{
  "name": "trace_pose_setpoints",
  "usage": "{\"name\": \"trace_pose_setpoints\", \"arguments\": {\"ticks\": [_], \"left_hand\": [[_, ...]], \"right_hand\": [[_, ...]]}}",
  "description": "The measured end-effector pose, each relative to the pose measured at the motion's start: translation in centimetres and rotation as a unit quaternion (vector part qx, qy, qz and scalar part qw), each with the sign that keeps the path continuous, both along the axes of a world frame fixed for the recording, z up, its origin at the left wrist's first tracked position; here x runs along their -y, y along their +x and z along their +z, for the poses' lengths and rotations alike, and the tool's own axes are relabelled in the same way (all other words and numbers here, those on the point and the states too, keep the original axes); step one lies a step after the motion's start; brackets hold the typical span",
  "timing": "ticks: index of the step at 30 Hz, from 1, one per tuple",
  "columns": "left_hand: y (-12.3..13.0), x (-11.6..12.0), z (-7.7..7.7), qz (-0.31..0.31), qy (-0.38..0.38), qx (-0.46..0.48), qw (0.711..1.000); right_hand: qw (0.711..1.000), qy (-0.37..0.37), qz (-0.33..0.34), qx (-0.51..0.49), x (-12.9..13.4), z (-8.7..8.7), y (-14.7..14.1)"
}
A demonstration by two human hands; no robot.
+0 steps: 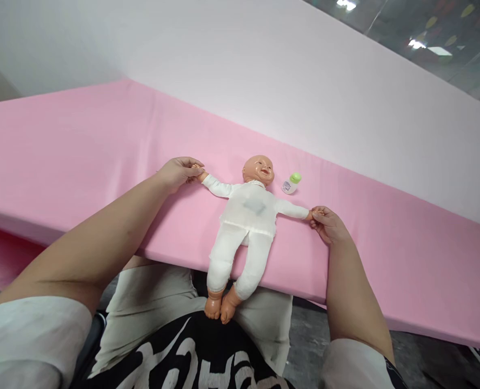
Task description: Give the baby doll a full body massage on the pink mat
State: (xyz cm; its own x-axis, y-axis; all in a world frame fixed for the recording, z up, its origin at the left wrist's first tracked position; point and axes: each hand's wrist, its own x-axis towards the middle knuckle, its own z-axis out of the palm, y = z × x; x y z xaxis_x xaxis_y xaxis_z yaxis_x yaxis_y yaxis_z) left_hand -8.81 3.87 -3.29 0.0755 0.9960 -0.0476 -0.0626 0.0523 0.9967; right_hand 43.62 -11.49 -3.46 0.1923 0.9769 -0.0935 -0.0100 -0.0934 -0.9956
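A baby doll (248, 208) with a white cloth body lies on its back on the pink-covered table, its head toward the wall. Its bare feet stick out past the near edge, close to my lap. My left hand (180, 172) is closed around the doll's hand on the left of the view. On the other side, my right hand (328, 223) pinches the doll's other hand. Both doll arms are stretched out sideways. Beside the doll's head lies a small white bottle (290, 186) with a green cap; neither hand touches it.
The pink cloth (81, 140) drapes over the table and its near edge. A white wall (232, 65) rises directly behind the table, with a glass pane (434, 38) above it at the upper right. My legs (151, 302) are below the near edge.
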Motion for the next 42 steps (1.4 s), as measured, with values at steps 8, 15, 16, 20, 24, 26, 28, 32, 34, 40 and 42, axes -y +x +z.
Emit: {"name": "trace_pose_setpoints", "arguments": {"ticks": [8,15,16,20,24,26,28,32,34,40,42], "left_hand": [[0.7,0.2,-0.1,0.032,-0.011,-0.012,0.999],[1.2,0.5,0.2,0.033,-0.024,0.013,0.999],[1.2,0.5,0.3,0.031,-0.027,0.016,0.999],[1.0,0.6,0.3,0.018,-0.035,0.025,0.999],[0.9,0.4,-0.3,0.014,-0.021,0.045,0.999],[0.9,0.4,-0.5,-0.002,-0.024,0.090,0.996],[1.0,0.5,-0.5,-0.047,-0.032,0.133,0.989],[1.2,1.0,-0.1,-0.165,-0.051,0.088,0.981],[1.3,1.2,0.0,-0.187,-0.052,0.053,0.979],[2.2,1.6,0.3,-0.120,-0.010,0.013,0.993],[2.8,2.1,0.8,-0.095,0.026,0.002,0.995]], "right_hand": [[0.989,0.041,-0.127,0.068,-0.5,-1.3,0.1],[0.992,0.021,-0.120,0.042,-0.2,-0.8,0.3],[0.992,0.021,-0.121,0.041,-0.1,-0.7,0.2],[0.993,0.024,-0.114,0.030,0.1,-0.6,0.2],[0.994,0.020,-0.106,-0.014,0.1,-0.6,0.4],[0.993,0.027,-0.110,-0.043,-0.1,-0.4,0.2],[0.990,0.046,-0.110,-0.073,-0.3,-0.2,-0.3],[0.990,0.060,-0.080,-0.103,-0.8,0.0,-1.8],[0.994,0.036,-0.063,-0.083,-1.0,-0.2,-2.4],[0.997,0.013,-0.063,-0.029,-0.9,0.0,-2.8],[0.996,0.029,-0.086,0.017,-0.7,0.7,-3.4]]}}
